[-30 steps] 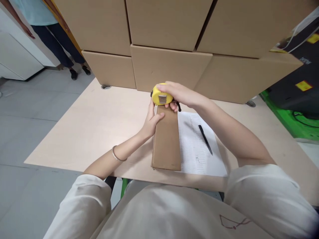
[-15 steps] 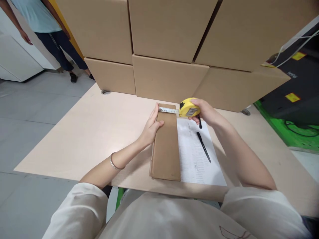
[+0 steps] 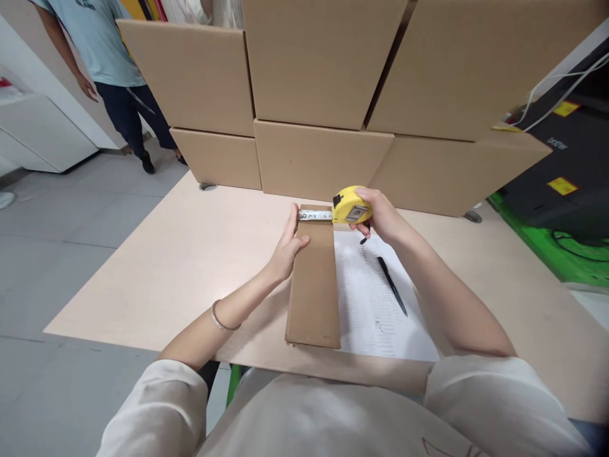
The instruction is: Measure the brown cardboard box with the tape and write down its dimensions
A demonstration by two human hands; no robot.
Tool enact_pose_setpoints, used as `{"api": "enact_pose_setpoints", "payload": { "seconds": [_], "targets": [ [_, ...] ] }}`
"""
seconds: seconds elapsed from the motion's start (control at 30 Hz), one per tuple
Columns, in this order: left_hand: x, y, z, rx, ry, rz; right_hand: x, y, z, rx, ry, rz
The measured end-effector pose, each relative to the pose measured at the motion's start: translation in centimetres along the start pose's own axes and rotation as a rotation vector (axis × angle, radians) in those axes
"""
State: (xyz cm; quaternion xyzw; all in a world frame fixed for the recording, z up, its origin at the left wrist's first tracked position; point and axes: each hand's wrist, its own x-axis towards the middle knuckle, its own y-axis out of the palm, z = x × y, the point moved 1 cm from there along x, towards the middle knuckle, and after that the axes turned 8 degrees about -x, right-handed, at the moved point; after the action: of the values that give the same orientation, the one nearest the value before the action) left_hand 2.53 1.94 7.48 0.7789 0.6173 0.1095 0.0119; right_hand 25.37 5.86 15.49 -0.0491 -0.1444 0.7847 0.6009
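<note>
A long, narrow cardboard box (image 3: 314, 285) lies on the table, pointing away from me. My left hand (image 3: 288, 247) grips its far left side, thumb on the top face and fingers along the edge, by the end of the tape. My right hand (image 3: 378, 212) is closed around a yellow tape measure (image 3: 351, 204), its black strap hanging below. The metal blade (image 3: 316, 216) spans the box's width near its far end, and the case sits at the right edge. Under the box's right side lies a printed sheet (image 3: 366, 330) with a black pen (image 3: 392, 285) on it.
Stacked large cardboard boxes (image 3: 323, 155) form a wall along the back of the pale table (image 3: 157, 273). Dark equipment with yellow labels (image 3: 564, 185) stands at right on a green base. A person in a light blue shirt (image 3: 102, 47) stands beyond the table at left.
My right hand has brought the tape case slightly left, against the box's right edge, so less blade shows. My left hand keeps its hold. The camera view has shifted slightly.
</note>
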Motion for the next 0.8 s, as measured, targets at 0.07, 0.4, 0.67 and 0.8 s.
{"api": "enact_pose_setpoints", "payload": {
  "seconds": [0.07, 0.4, 0.67, 0.8],
  "targets": [
    [-0.3, -0.8, -0.4, -0.021, -0.005, -0.025, 0.5, 0.9, 0.2, 0.071, -0.027, 0.000],
    [-2.9, -7.7, -5.7, 0.268, -0.287, -0.036, -0.6, 1.3, -0.3, 0.159, -0.074, -0.034],
    [-3.3, -6.8, -3.7, -0.043, -0.294, 0.000, -3.7, -1.8, -0.5, 0.115, -0.048, -0.133],
    [-3.4, -3.1, 0.2, -0.318, -0.310, 0.015, -3.7, -1.6, -0.7, 0.085, -0.006, -0.117]
  ]
}}
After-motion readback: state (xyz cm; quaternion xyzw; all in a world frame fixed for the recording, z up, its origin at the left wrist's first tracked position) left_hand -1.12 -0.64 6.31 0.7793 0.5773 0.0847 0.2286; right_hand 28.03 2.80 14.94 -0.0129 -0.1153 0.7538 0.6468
